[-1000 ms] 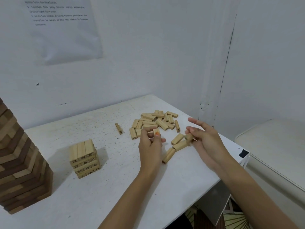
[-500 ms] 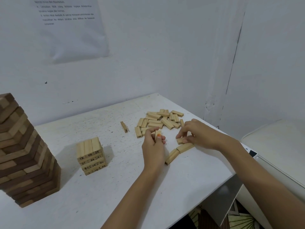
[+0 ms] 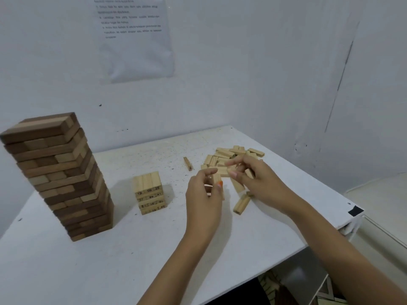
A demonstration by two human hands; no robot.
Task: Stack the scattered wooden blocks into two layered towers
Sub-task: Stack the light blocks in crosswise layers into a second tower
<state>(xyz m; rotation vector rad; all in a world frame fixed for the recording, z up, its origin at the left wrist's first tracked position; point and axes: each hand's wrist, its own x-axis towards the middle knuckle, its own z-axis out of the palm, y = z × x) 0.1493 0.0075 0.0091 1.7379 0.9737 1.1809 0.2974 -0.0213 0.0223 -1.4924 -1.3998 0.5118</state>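
The left hand [image 3: 203,197] is gripping a pale block [image 3: 216,179] upright, fingers curled round it, while the right hand [image 3: 262,183] is pinching a second block [image 3: 230,170] (blurred) just beside it. The loose pile [image 3: 229,153] is lying beyond both hands' fingers.

Bare room: white table [image 3: 154,249], taped wall notice [image 3: 134,36].

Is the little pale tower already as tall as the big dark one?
No, the pale tower shows only a few layers and stands far lower than the dark tower beside it.
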